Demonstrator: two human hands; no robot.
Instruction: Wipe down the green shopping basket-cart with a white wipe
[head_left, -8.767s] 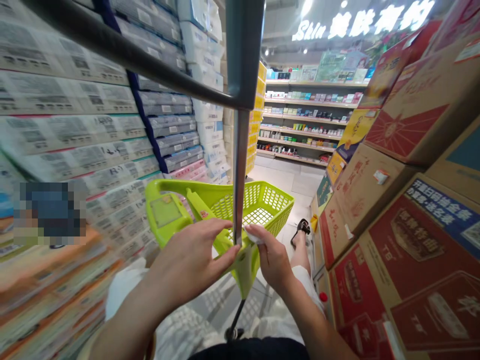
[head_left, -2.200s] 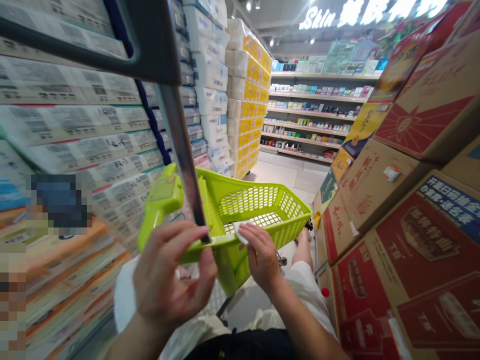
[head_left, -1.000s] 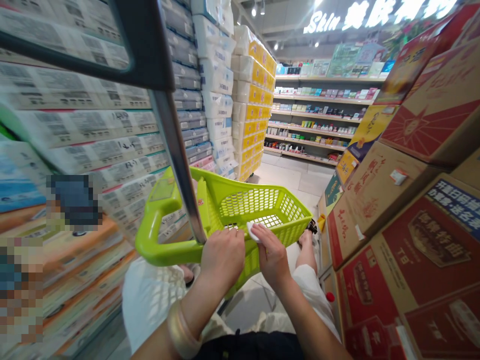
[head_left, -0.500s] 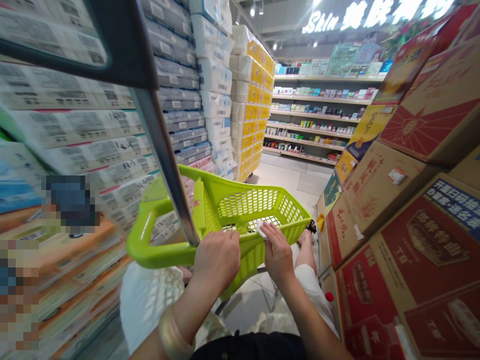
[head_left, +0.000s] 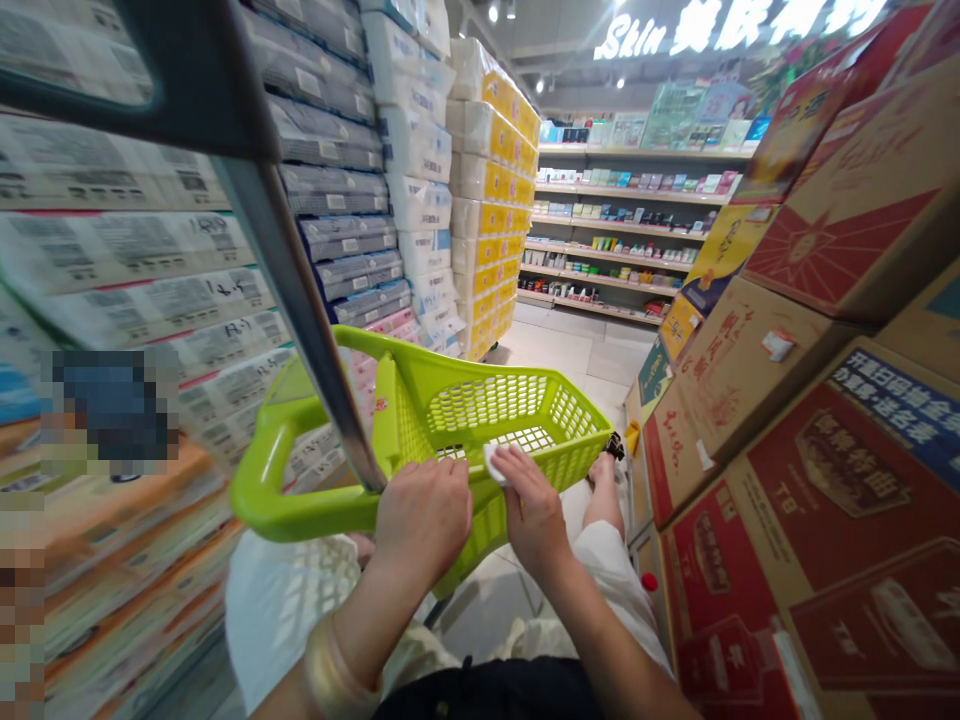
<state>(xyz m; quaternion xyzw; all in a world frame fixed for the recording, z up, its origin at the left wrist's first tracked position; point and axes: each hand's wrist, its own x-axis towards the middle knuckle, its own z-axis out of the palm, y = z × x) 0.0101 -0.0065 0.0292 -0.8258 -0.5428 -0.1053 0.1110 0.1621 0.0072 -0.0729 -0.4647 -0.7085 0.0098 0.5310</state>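
Observation:
A bright green plastic shopping basket with perforated sides and a looped end lies across in front of me, above my lap. My left hand is closed over its near rim, beside the foot of a metal pole. My right hand presses a small white cloth or tissue against the same rim, a little farther right. The fingers of that hand lie close together over the white piece. Inside the basket I see only its bare slatted floor.
Stacked packs of paper goods rise on the left, with yellow-and-white packs beyond. Red and brown cartons are piled close on the right. Shelves of small products stand at the aisle's far end. A dark handle frame crosses the upper left.
My right hand has slid left along the rim with the white piece, nearer my left hand. My left hand keeps its grip. The whole view has shifted slightly.

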